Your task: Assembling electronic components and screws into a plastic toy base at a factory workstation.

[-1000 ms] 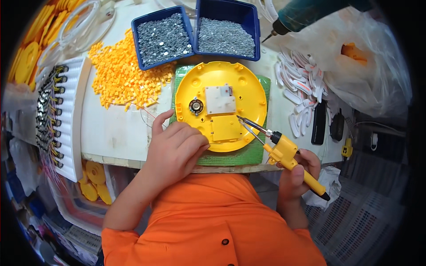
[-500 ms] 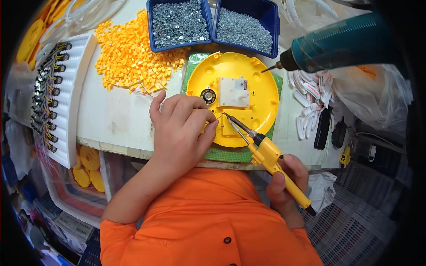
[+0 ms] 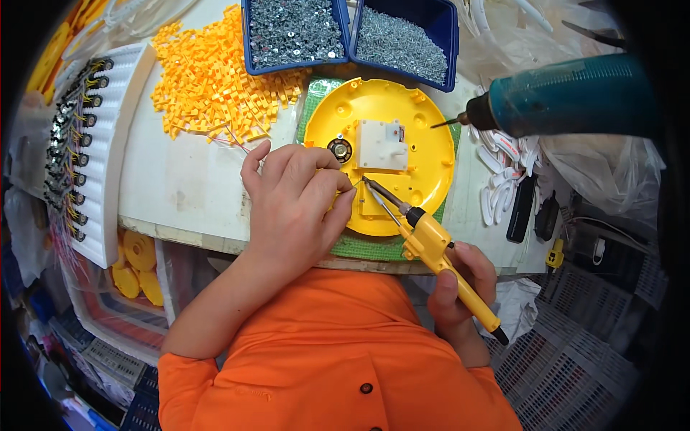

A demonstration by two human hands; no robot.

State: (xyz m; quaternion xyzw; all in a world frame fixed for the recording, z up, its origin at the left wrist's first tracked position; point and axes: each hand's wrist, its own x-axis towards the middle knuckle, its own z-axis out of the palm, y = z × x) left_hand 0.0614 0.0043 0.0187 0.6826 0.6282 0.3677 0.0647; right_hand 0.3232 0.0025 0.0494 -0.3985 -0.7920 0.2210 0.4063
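Observation:
A round yellow plastic shell [image 3: 434, 169] lies on a green mat [image 3: 370, 248], holding a white box-shaped module [image 3: 381, 149], a small round speaker [image 3: 340, 150] and a yellow rectangular compartment [image 3: 397, 188]. My left hand [image 3: 293, 210] is over the shell's left edge, thumb and forefinger pinching a thin wire [image 3: 358, 183]. With my right hand [image 3: 476, 268] I grip a yellow soldering iron [image 3: 431, 241] by its handle. Its dark tip meets the compartment's upper edge close to the wire's end; whether they touch is too small to tell. A thin metal feed tube runs beside the tip.
A teal electric screwdriver [image 3: 575, 97] hangs at the right, its bit over the shell's rim. Behind are blue bins of screws [image 3: 399, 47] and washer-like metal parts [image 3: 295, 32], plus loose yellow pieces [image 3: 215, 79]. A white foam tray [image 3: 118, 136] stands left; white curved parts [image 3: 496, 179] lie right.
The view has shifted slightly, and the hanging screwdriver sits further right and lower. Both hands keep nearly the same pose, with the iron's tip still at the compartment edge.

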